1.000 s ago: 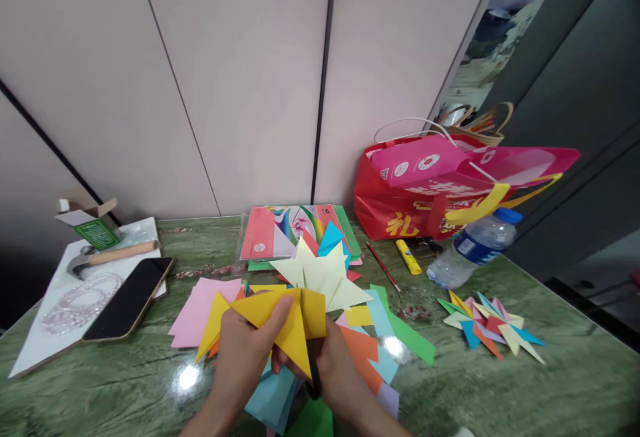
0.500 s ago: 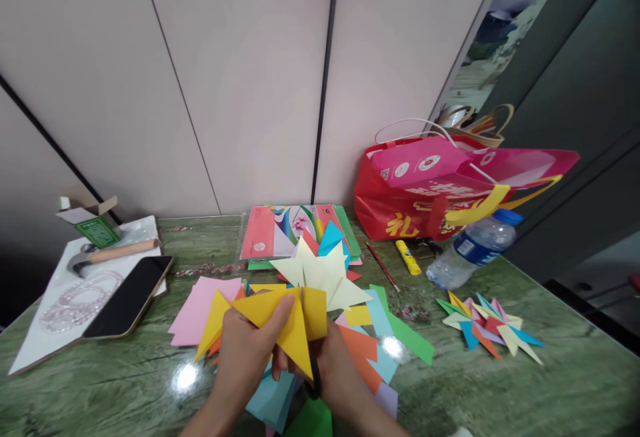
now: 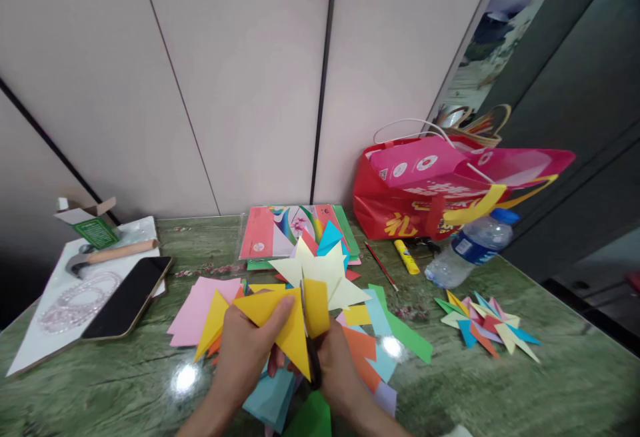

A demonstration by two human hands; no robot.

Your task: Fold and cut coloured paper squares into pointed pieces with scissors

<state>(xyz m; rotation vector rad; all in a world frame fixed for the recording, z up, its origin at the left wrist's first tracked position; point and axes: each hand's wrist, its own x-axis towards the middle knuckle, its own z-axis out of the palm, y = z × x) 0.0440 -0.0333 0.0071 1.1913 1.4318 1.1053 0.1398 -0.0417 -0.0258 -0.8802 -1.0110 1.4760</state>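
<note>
Pink packaging (image 3: pixel 420 162) sits in a glossy red bag (image 3: pixel 371 200) mid-right, while lower-centre the left hand (image 3: pixel 253 343) pinches a folded yellow paper triangle (image 3: pixel 293 338), long axis slanting to its lower-right tip, the right hand (image 3: pixel 336 360) gripping black-handled scissors (image 3: pixel 313 362).

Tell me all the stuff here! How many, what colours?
Table: one, green, underneath
Wall: one, pale, behind
Folded paper: one, yellow, front middle
Scissors: one, black handle, at folded paper
Paper star: one, cream, table middle
Loose paper: many, mixed colours, around star
Paper cluster: one, multicoloured, right
Paper pack: one, red, near wall
Pencil: one, red, beside pack
Tube: one, yellow, beside pencil
Bag: at least one, red, back right
Basket: one, tan, behind bag
Bottle: one, clear, by bag
Board: one, white, left
Phone: one, black, partly on board
Hammer: one, brown handle, on board
Beads: one coil, clear, on board
Box: one, green, by hammer
Left hand: one, holding folded paper
Right hand: one, on scissors
</note>
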